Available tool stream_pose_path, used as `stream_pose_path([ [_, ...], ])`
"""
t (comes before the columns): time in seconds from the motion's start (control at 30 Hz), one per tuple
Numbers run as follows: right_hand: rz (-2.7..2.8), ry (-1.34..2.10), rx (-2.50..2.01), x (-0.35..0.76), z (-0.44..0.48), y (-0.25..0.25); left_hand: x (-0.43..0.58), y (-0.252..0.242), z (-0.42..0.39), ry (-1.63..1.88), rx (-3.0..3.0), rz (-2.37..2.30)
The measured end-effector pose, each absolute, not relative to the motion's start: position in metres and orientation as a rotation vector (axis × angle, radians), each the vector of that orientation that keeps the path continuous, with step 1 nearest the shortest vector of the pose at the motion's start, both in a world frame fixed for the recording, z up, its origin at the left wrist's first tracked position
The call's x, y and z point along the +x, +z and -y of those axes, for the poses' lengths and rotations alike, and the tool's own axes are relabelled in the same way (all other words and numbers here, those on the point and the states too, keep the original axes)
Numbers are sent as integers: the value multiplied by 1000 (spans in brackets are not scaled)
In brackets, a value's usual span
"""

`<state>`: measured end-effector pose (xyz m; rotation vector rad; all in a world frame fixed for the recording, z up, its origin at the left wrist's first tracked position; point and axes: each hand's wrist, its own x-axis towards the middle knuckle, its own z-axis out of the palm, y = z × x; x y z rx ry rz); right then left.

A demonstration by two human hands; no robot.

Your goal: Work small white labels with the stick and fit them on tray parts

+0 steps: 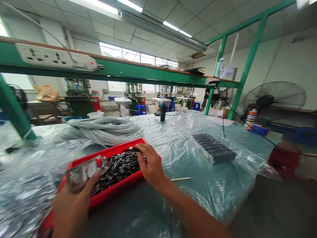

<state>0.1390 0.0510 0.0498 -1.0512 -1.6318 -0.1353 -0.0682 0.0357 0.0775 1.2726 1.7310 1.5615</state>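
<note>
Work table (188,185) covered with clear plastic sheet, seen from the near edge.

Left: the left hand (70,206) rises over the near edge and holds a small clear bag (80,173), with the thumb and fingers pinching its lower part. The bag hangs over the left end of a red tray (109,152). The tray lies slantwise near the near edge and is filled with small black-and-white parts (116,168).

Behind the tray, toward the far left corner, lies a coil of grey cable (106,130).

Centre: the right hand (151,167) rests on the tray's right end. Its fingers (141,155) are bent and close together on the heap; whether they pinch a part cannot be told. A thin stick (181,179) lies just right of the wrist.

Right: a dark ribbed block (213,148) lies well apart from the tray. A blurred red object (284,160) sits at the right edge.
</note>
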Motion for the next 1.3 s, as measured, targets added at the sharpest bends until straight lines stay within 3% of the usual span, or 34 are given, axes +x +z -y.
stream_pose_path([
  [0.13, 1836, -112, -1212, 142, -58, 36, -67, 80, -32, 1676, 1331, -1762],
  [0.37, 1739, 33, -1198, 153, -54, 32, -137, 77, -51, 2386, 1478, -2015],
  [0.67, 2433, 602, -1735, 76, -115, 57, -171, 68, -59, 2199, 1334, -2281],
  [0.87, 2608, 464, -1572, 40, -138, 49, -179, 60, -69, 2193, 1399, -2273],
  [1.3, 2523, 231, -1445, 133, -130, 47, -179, 61, -64, 2296, 1310, -2140],
])
